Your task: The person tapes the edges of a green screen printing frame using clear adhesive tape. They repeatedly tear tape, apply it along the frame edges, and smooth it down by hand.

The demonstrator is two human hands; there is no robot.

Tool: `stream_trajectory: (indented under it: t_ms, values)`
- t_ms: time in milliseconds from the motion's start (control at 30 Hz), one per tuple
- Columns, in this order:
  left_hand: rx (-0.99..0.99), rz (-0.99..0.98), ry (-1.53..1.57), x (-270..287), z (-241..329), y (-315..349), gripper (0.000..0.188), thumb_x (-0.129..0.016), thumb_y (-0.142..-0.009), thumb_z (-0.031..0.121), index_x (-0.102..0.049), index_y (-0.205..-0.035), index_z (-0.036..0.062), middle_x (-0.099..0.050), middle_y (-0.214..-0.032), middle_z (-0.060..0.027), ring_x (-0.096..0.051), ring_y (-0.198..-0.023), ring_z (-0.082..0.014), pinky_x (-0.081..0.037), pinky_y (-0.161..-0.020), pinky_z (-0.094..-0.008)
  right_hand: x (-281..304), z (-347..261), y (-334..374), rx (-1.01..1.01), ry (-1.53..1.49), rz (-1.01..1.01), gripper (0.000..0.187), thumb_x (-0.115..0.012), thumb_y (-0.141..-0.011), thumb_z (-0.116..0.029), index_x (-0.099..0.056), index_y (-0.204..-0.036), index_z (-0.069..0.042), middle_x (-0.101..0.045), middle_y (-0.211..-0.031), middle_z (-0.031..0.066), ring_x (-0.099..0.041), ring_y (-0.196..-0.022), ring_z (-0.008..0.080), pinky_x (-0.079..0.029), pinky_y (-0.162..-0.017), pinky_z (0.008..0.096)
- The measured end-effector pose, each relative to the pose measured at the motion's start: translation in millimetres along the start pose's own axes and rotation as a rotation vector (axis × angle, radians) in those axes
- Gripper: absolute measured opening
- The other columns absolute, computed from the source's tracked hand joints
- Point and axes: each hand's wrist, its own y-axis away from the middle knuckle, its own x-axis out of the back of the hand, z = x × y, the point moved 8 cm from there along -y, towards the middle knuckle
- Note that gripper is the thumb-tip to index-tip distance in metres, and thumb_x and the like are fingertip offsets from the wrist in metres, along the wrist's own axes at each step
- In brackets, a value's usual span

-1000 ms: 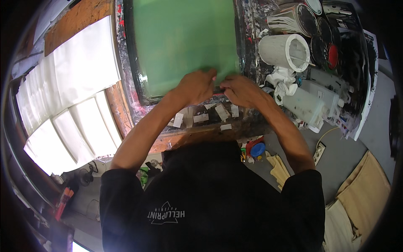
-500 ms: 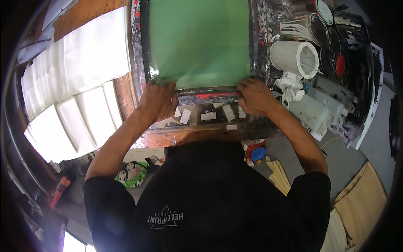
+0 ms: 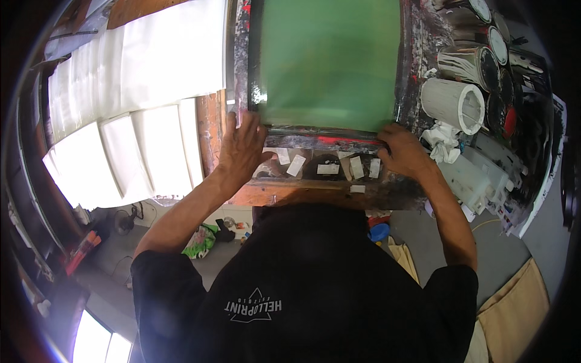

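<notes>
A screen printing frame [image 3: 321, 138] with green mesh [image 3: 330, 66] lies before me, its edges dark and smeared with red and white ink. At its near left corner is my left hand [image 3: 242, 145], fingers spread and thumb apart, with nothing visible in it. My right hand [image 3: 402, 150] is bent over the near right corner, fingertips curled on the frame's edge and thumb beneath. Several small white paper pieces [image 3: 327, 169] lie on the dark, stained board between my hands and my body.
White sheets [image 3: 163, 54] cover the left side, some folded [image 3: 154, 154]. At the right stand ink-streaked cans [image 3: 466, 65], a white tub [image 3: 445, 103], a crumpled white cloth [image 3: 442, 142] and translucent plastic jugs [image 3: 460, 175]. The wooden table edge [image 3: 266, 195] runs close to my body.
My left hand's fingers have loosened from a curl at the corner and spread apart. My right hand stays on its corner. The whole view has shifted, putting the scene further right.
</notes>
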Motion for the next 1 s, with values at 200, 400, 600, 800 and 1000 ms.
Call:
stream_trajectory:
  t_ms: [200,400,600,800,1000]
  values:
    - [0.145,0.377,0.337,27.1,-34.5,14.4,0.046,-0.076,-0.087,0.042,-0.067,-0.112,0.004,-0.054,-0.126,-0.0163,-0.047,-0.123,-0.0327,-0.037,-0.105,-0.0521,3.7,3.1,-6.8,-0.055,-0.091,0.03,0.027,-0.064,-0.084,-0.022,-0.071,-0.084,0.005,-0.065,-0.091,0.0223,-0.064,-0.095,0.0413,-0.052,-0.087,0.0504]
    - [0.736,0.292,0.895,-15.9,-67.3,-2.8,0.04,-0.076,-0.082,0.017,-0.048,-0.109,0.0056,-0.052,-0.1,-0.0169,-0.056,-0.094,-0.0362,-0.047,-0.084,-0.049,-0.4,-12.8,-14.0,0.026,0.193,-0.001,0.023,-0.063,-0.08,-0.021,-0.071,-0.078,0.001,-0.066,-0.088,0.0187,-0.061,-0.101,0.0357,-0.045,-0.095,0.0486]
    - [0.667,0.39,0.693,-18.6,-59.2,-11.6,0.043,-0.069,-0.079,0.009,-0.044,-0.113,0.0043,-0.053,-0.101,-0.0195,-0.06,-0.096,-0.0405,-0.051,-0.079,-0.0533,0.3,-8.6,-2.4,0.016,0.294,0.074,0.026,-0.064,-0.077,-0.024,-0.071,-0.083,0.001,-0.068,-0.095,0.0163,-0.056,-0.112,0.0321,-0.04,-0.098,0.0469]
    - [0.503,0.44,0.424,8.8,-60.0,-5.9,0.053,-0.069,-0.081,0.01,-0.046,-0.128,0.0021,-0.052,-0.124,-0.0231,-0.06,-0.106,-0.0434,-0.05,-0.091,-0.0511,5.0,0.3,16.1,0.019,0.255,0.138,0.032,-0.064,-0.078,-0.026,-0.072,-0.094,0.0,-0.068,-0.106,0.0138,-0.053,-0.119,0.0321,-0.037,-0.101,0.05]
    - [-0.084,0.364,0.938,43.6,23.1,-59.2,0.035,-0.065,-0.087,0.008,-0.065,-0.122,0.0039,-0.065,-0.115,-0.0177,-0.061,-0.112,-0.0396,-0.048,-0.1,-0.0485,6.7,3.0,14.6,-0.033,0.172,0.122,0.037,-0.065,-0.078,-0.029,-0.074,-0.102,-0.002,-0.07,-0.109,0.0132,-0.05,-0.125,0.0333,-0.035,-0.105,0.0521]
